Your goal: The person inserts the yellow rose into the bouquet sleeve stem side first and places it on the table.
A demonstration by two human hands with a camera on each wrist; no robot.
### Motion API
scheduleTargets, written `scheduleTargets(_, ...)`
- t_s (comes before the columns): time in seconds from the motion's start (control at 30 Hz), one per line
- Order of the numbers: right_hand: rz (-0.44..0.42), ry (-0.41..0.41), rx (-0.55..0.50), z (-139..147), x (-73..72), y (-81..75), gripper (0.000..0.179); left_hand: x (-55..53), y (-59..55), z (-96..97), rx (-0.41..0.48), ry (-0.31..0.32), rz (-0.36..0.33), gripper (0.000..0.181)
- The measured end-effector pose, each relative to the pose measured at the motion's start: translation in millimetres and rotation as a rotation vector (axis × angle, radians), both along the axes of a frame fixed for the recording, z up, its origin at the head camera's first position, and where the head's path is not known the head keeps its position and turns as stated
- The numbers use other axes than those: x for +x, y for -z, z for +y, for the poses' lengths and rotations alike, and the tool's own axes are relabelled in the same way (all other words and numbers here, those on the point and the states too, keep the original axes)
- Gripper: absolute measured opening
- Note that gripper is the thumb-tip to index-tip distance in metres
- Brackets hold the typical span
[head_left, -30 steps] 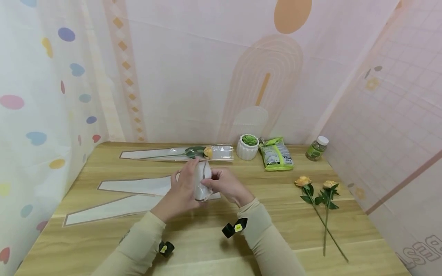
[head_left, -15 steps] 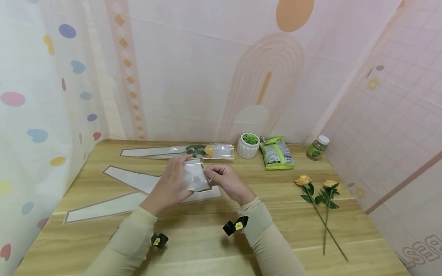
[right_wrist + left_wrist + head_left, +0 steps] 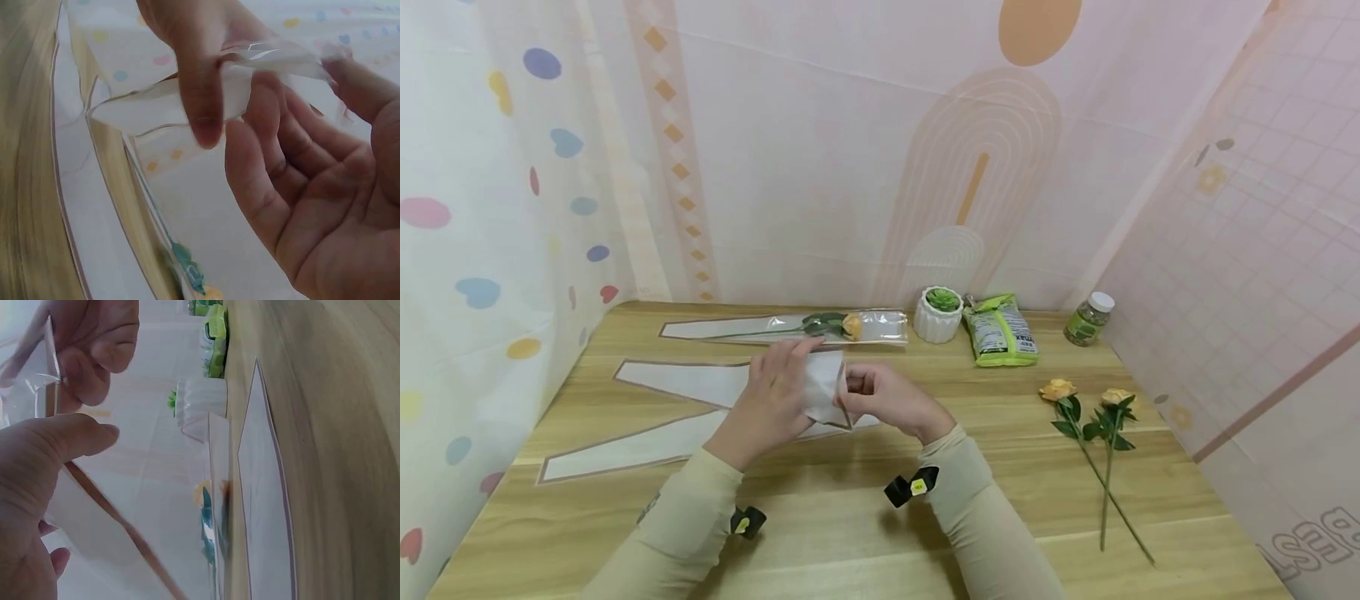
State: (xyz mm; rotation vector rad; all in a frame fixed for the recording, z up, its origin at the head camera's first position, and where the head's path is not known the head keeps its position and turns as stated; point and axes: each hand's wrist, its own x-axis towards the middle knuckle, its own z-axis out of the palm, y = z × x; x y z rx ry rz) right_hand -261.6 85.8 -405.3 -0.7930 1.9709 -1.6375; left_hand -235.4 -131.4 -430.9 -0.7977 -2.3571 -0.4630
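Observation:
My left hand grips a white, brown-edged flower sleeve near its wide mouth. In the left wrist view the thumb lies across the sleeve's front. My right hand pinches the mouth's edge between thumb and fingers, and the clear front film bulges away from the white back. The sleeve's narrow tail stretches left over the table. Beneath the hands lies another flat sleeve, partly covered by them. Farther back, a filled sleeve holds a yellow rose.
Two yellow roses with crossing stems lie at the right of the wooden table. Along the back stand a potted succulent, a green-and-grey packet and a white-lidded jar. Patterned curtains rise behind and at both sides.
The held sleeve's mouth has turned from end-on to facing right, and its tail has swung across the table. My left hand shifted left; the right hand has kept its pinch at the edge.

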Motion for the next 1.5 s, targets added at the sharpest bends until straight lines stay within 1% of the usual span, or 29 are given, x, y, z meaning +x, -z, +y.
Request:
scheduleTargets(0.07,0.05,0.013,0.013,0.9,-0.9,0.2,0.019,-0.1,-1.5,0.1,0.005,0.009,0.006,0.11)
scheduleTargets(0.2,0.181,0.121,0.063,1.3,-2.7,-0.1,0.014,-1.3,-3.3,0.4,0.019,0.047,0.021,0.11)
scheduleTargets(0.27,0.207,0.16,0.085,1.1,-3.0,-0.5,0.012,-1.8,-3.2,0.5,0.018,0.062,0.026,0.112)
scheduleTargets(0.33,0.204,0.172,0.101,0.2,-2.7,-1.1,0.014,-2.1,-3.0,0.8,0.008,0.066,0.027,0.115)
scheduleTargets(0.4,0.183,0.154,0.109,-0.8,-2.1,-1.6,0.016,-2.2,-2.9,1.0,-0.015,0.062,0.026,0.119)
scheduleTargets(0.5,0.139,0.134,0.121,-2.8,-0.7,-2.0,0.019,-2.5,-3.5,1.0,-0.051,0.036,0.04,0.123)
scheduleTargets(0.57,0.11,0.152,0.117,-3.8,0.5,-2.4,0.021,-2.8,-3.9,0.8,-0.07,0.007,0.069,0.123)
scheduleTargets(0.67,0.057,0.21,0.091,-5.1,1.1,-1.8,0.019,-3.8,-3.7,0.2,-0.08,-0.039,0.124,0.123)
scheduleTargets(0.73,0.036,0.238,0.076,-5.6,1.4,-1.6,0.018,-4.6,-2.7,-0.2,-0.085,-0.055,0.151,0.12)
scheduleTargets(0.77,0.053,0.251,0.083,-5.7,0.9,-0.9,0.017,-5.1,-2.0,-0.4,-0.095,-0.06,0.161,0.119)
scheduleTargets(0.83,0.137,0.281,0.131,-5.7,0.2,-0.5,0.015,-5.5,-1.3,-0.5,-0.107,-0.055,0.158,0.115)
scheduleTargets(0.9,0.225,0.296,0.163,-5.4,-0.3,-0.7,0.016,-5.4,-1.0,-0.5,-0.124,-0.031,0.142,0.112)
scheduleTargets(0.97,0.31,0.3,0.188,-4.9,0.0,-1.4,0.011,-4.9,-1.0,0.1,-0.139,-0.005,0.122,0.112)
scheduleTargets(1.0,0.327,0.291,0.176,-5.3,0.0,-1.5,0.015,-4.6,-1.3,0.5,-0.138,0.01,0.113,0.113)
scheduleTargets(1.03,0.334,0.287,0.155,-5.7,0.0,-1.5,0.019,-4.4,-1.1,0.6,-0.14,0.02,0.109,0.115)
scheduleTargets(1.07,0.335,0.291,0.138,-5.9,-0.1,-1.4,0.028,-4.3,-0.6,0.8,-0.139,0.026,0.103,0.118)
scheduleTargets(1.13,0.354,0.323,0.124,-5.8,0.0,-1.6,0.044,-4.5,0.4,1.0,-0.134,0.025,0.103,0.122)
scheduleTargets(1.2,0.357,0.373,0.096,-5.5,-1.2,-1.8,0.041,-4.5,1.7,0.4,-0.133,0.013,0.097,0.127)
scheduleTargets(1.27,0.353,0.422,0.099,-3.1,-1.9,-2.8,0.038,-4.9,2.8,-0.6,-0.139,-0.009,0.089,0.129)
scheduleTargets(1.33,0.328,0.439,0.103,-0.3,-2.7,-4.3,0.036,-5.3,3.2,-1.6,-0.147,-0.024,0.088,0.127)
scheduleTargets(1.4,0.314,0.443,0.114,2.3,-4.2,-5.1,0.027,-5.5,2.8,-2.8,-0.15,-0.038,0.091,0.12)
scheduleTargets(1.5,0.307,0.44,0.147,5.8,-5.7,-5.7,0.019,-5.5,2.5,-5.3,-0.152,-0.062,0.084,0.111)
